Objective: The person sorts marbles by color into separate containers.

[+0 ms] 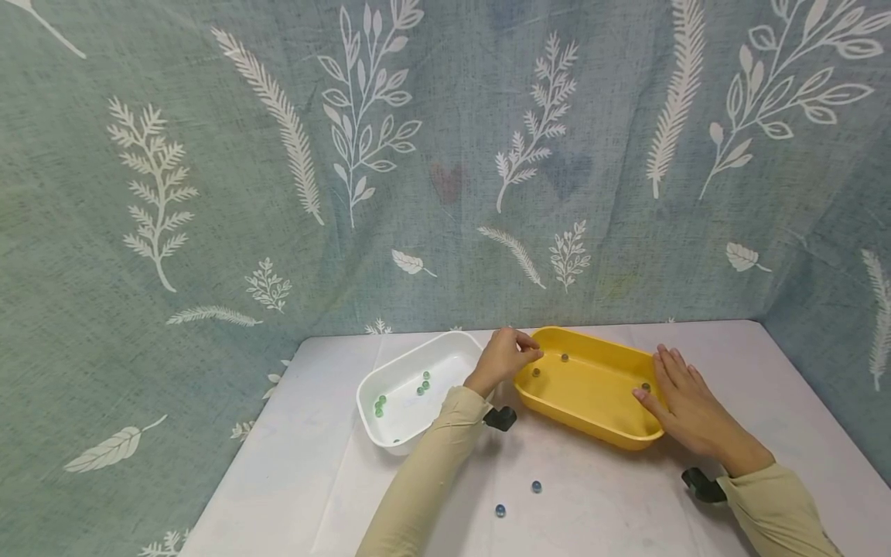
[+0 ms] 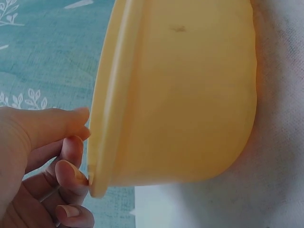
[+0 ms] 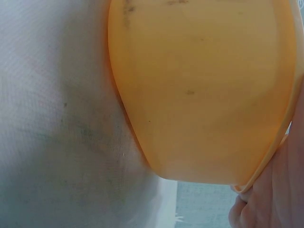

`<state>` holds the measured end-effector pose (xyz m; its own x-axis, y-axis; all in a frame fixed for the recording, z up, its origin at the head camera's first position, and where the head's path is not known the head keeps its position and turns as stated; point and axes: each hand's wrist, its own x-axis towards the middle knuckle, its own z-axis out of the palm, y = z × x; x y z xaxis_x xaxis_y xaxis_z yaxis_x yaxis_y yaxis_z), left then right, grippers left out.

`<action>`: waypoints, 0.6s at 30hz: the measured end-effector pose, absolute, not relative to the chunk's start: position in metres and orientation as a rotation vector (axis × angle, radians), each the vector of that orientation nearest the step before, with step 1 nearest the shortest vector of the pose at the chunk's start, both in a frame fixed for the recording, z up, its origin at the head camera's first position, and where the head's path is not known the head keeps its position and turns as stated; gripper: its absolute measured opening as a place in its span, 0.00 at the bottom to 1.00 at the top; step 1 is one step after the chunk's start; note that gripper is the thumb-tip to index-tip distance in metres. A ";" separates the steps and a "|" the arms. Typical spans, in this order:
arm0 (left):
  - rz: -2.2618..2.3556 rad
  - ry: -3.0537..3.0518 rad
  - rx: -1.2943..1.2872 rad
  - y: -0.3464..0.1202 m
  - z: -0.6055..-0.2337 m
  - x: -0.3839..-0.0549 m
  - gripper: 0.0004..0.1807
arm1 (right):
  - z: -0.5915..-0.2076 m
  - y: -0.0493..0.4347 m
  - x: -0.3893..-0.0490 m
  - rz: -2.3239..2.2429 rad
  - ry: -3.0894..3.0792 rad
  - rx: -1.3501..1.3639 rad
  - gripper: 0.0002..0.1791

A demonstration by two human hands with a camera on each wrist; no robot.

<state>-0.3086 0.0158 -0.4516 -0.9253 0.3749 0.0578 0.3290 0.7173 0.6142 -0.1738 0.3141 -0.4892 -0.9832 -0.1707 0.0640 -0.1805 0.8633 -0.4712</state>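
My left hand (image 1: 503, 357) is at the left end of the yellow tray (image 1: 592, 422), its curled fingertips close together at the rim. In the left wrist view, the thumb (image 2: 71, 118) and fingertips meet the rim's edge; whether anything is between them is hidden. My right hand (image 1: 692, 410) rests on the tray's right end, fingers straight along the rim and thumb over the inside. Inside the yellow tray lie a dark marble (image 1: 564, 357) near the far wall, another marble (image 1: 536, 373) at the left and a third marble (image 1: 646, 387) near my right thumb.
To the left stands a white tray (image 1: 363, 416) with several green marbles (image 1: 426, 384) and a small marble (image 1: 397, 442) by its near wall. Two blue marbles (image 1: 537, 486) lie on the white-covered table (image 1: 599, 510) in front. A leaf-patterned cloth (image 1: 445, 155) hangs behind.
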 end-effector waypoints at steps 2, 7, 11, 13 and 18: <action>0.996 2.846 0.578 0.016 -0.452 -0.309 0.10 | -0.489 0.314 -0.173 0.767 -3.009 0.287 0.52; 1.007 2.841 0.595 0.014 -0.451 -0.308 0.10 | -0.489 0.314 -0.173 0.767 -3.003 0.294 0.51; 1.068 2.818 0.629 0.010 -0.449 -0.307 0.10 | -0.489 0.315 -0.173 0.762 -3.015 0.288 0.51; 1.104 2.810 0.640 0.007 -0.448 -0.305 0.10 | -0.489 0.315 -0.173 0.763 -3.014 0.289 0.51; 1.198 2.799 0.628 -0.003 -0.446 -0.300 0.10 | -0.490 0.314 -0.174 0.765 -3.014 0.288 0.52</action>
